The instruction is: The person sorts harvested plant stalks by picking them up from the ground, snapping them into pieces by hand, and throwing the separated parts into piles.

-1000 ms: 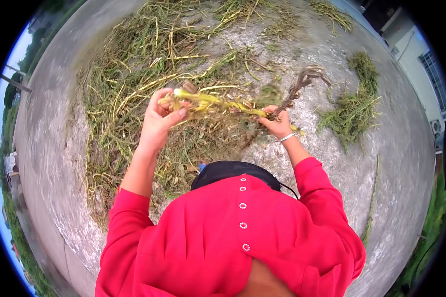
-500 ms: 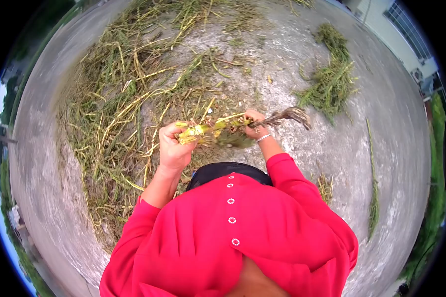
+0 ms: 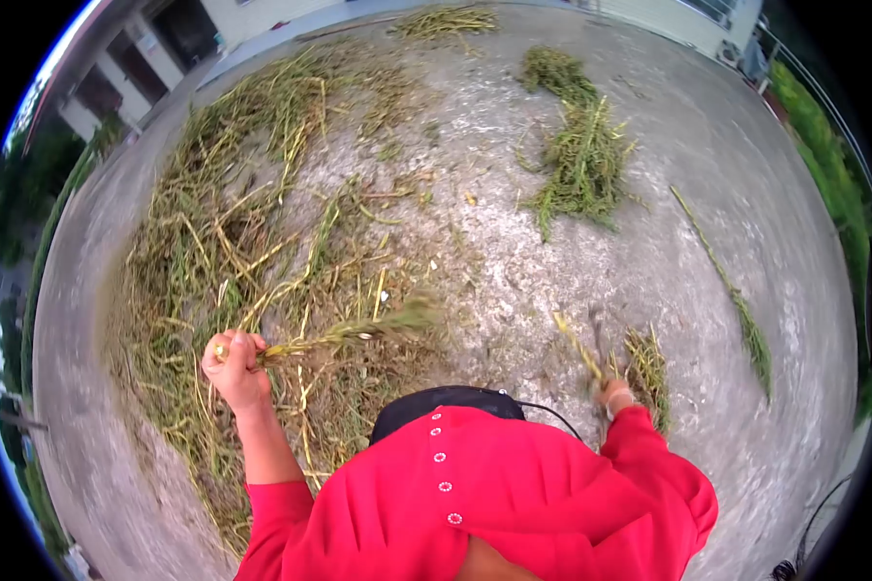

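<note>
My left hand (image 3: pixel 234 370) is closed round the thick yellow end of a plant stalk (image 3: pixel 310 341). The stalk points right, and its leafy green tip is smeared by motion. Far to the right, my right hand (image 3: pixel 614 395) grips a thin yellowish dry stalk (image 3: pixel 579 345), with a blurred brownish stem beside it. That hand is low, right by a small bunch of dry stalks (image 3: pixel 652 373); whether it touches the bunch I cannot tell.
A wide spread of cut stalks (image 3: pixel 194 261) covers the concrete on the left. A green leafy heap (image 3: pixel 583 160) lies at the upper right, and one long stalk (image 3: pixel 736 295) lies farther right. A black cable (image 3: pixel 552 414) runs beside my body. Buildings stand at the back.
My hands were close together at the stalks in front of me. Now they are wide apart, the left out left with a leafy stalk, the right down at the right. The view has tilted up.
</note>
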Tool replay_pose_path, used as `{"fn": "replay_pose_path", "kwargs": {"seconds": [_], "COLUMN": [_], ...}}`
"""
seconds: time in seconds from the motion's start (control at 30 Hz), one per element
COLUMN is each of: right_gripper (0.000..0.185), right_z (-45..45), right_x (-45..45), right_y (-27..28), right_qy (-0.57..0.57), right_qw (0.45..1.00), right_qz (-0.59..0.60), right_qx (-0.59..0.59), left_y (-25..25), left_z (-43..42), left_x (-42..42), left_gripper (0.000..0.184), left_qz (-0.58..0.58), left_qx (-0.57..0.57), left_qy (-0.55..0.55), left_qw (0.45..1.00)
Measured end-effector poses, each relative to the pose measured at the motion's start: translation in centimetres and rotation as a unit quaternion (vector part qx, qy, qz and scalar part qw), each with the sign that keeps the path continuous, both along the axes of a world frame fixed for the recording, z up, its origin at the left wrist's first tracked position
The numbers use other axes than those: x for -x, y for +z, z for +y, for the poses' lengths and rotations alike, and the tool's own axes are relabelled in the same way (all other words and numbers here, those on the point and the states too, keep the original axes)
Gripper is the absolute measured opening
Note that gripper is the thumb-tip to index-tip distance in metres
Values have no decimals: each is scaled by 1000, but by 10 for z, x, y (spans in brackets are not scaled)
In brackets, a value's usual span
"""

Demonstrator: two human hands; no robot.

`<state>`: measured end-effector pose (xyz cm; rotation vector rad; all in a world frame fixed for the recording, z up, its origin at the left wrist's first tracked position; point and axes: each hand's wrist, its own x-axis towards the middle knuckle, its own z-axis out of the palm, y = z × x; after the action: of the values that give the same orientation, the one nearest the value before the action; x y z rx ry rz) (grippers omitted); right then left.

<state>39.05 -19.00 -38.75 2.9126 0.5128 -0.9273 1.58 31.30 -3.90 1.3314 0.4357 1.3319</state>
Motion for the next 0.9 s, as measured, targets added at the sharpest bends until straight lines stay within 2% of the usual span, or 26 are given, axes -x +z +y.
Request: {"fn": "replay_pose_path", "kwargs": {"seconds": [0.03, 0.07, 0.1, 0.17, 0.27, 0.4, 0.5, 0.53, 0.57, 0.63, 0.67, 0.7, 0.73, 0.77, 0.8, 0.9], "right_gripper": [44, 45, 47, 50, 55, 63, 70, 72, 74, 79, 81, 88, 87, 75, 69, 41], "right_z": [-26, -63, -86, -111, -120, -69, 31, 80, 136, 246, 292, 326, 348, 364, 367, 392], "right_x": [24, 47, 77, 123, 167, 141, 46, -3, -57, -164, -201, -223, -234, -244, -221, -176], "right_y": [-10, -55, -69, -75, -85, -92, -68, -41, 1, 135, 222, 327, 399, 446, 492, 493], "right_qy": [5, 2, -12, -54, -107, -142, -158, -173, -188, -162, -122, -60, 19, 129, 154, 247], "right_qw": [997, 994, 985, 964, 942, 936, 925, 897, 844, 682, 618, 692, 643, 542, 568, 545], "right_qz": [68, 92, 152, 241, 310, 319, 245, 213, 185, 113, 43, -252, -311, -528, -467, -243], "right_qx": [24, 62, 83, 97, 70, -49, -243, -346, -467, -705, -775, -674, -700, -641, -660, -764], "left_y": [-10, -21, -34, -53, -77, -80, -66, -65, -66, -75, -80, -84, -88, -90, -90, -85], "left_z": [5, 10, 17, 24, 30, 22, -7, -12, -15, -22, -21, -20, -22, -23, -22, -24], "left_x": [-3, -3, 1, 11, 46, 86, 99, 105, 110, 113, 114, 118, 123, 122, 115, 86], "left_gripper": [24, 23, 19, 18, 15, 13, 15, 13, 12, 11, 11, 11, 12, 13, 13, 15], "left_qz": [31, 62, 92, 122, 152, 120, 165, 205, 193, 172, 154, 141, 131, 105, 104, 98], "left_qx": [7, 15, 53, 85, 130, 141, 138, 142, 138, 139, 141, 143, 148, 140, 148, 168], "left_qy": [41, 83, 112, 154, 226, 326, 348, 365, 372, 388, 392, 396, 399, 369, 349, 284], "left_qw": [999, 994, 988, 977, 953, 927, 912, 897, 897, 895, 896, 896, 895, 913, 920, 939]}}
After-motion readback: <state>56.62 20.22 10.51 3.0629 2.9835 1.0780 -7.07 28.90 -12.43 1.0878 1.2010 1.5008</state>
